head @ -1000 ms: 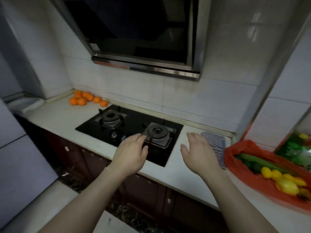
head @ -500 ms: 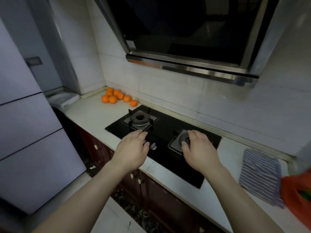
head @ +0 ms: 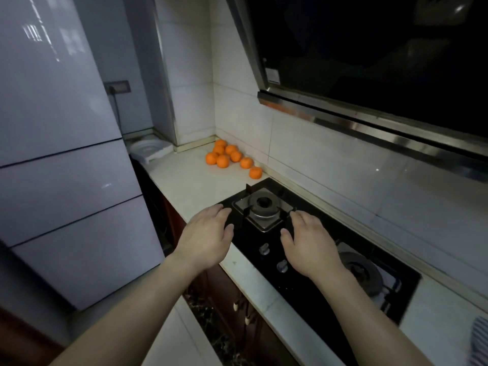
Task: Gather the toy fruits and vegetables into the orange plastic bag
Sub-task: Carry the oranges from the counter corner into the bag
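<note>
Several toy oranges lie in a cluster on the white counter near the far corner by the tiled wall. My left hand hovers palm down over the left edge of the black gas hob, fingers relaxed and holding nothing. My right hand hovers over the hob's knobs, also relaxed and holding nothing. Both hands are well short of the oranges. The orange plastic bag is out of view.
A black two-burner gas hob sits in the white counter, with a range hood above. A tall grey fridge stands at the left. A striped cloth shows at the right edge. A white tray lies by the fridge.
The view has swung left: the orange bag and most of the striped cloth have left the frame, and the oranges are nearer. Both hands have moved left over the hob, holding nothing.
</note>
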The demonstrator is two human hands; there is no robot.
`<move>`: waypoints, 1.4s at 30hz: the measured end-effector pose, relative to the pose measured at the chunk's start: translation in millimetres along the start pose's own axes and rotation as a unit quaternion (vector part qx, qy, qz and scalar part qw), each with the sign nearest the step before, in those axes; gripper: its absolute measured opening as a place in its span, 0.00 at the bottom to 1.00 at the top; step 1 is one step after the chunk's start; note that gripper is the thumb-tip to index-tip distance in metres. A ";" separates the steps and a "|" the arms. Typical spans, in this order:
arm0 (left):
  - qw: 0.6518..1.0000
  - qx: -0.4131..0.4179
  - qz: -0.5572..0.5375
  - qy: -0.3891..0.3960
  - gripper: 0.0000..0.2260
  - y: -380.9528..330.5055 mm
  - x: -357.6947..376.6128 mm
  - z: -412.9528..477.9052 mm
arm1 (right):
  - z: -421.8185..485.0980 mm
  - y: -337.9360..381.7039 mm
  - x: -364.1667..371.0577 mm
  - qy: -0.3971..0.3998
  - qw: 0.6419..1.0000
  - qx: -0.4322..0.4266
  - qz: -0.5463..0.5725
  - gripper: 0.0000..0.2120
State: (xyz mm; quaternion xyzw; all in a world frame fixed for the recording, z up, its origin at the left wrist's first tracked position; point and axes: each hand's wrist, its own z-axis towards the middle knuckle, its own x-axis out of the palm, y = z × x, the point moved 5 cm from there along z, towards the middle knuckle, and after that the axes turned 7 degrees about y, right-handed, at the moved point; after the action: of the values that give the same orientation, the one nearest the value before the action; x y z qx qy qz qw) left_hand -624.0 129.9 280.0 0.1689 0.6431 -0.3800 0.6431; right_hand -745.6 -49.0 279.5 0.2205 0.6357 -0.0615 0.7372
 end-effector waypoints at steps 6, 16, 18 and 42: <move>1.000 0.009 -0.017 -0.011 0.21 72.9 -13.6 33.5 | 52.8 54.2 14.7 -0.019 1.000 0.002 -0.010 0.25; 0.999 0.033 -0.027 0.002 0.22 210.7 -46.4 93.3 | 140.9 156.7 51.0 -0.027 0.999 0.021 -0.006 0.26; 0.999 0.037 -0.027 0.005 0.22 227.2 -49.6 105.9 | 155.7 167.8 57.4 -0.027 0.999 0.019 -0.008 0.27; 0.999 -0.010 0.020 0.027 0.22 360.4 -45.2 331.0 | 429.3 177.5 111.3 -0.018 0.999 0.026 0.044 0.28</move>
State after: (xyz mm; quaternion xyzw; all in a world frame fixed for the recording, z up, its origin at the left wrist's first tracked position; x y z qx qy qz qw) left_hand -133.1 144.3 263.7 0.1852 0.6605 -0.3557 0.6348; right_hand -268.5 -42.1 256.6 0.2663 0.6102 -0.0493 0.7445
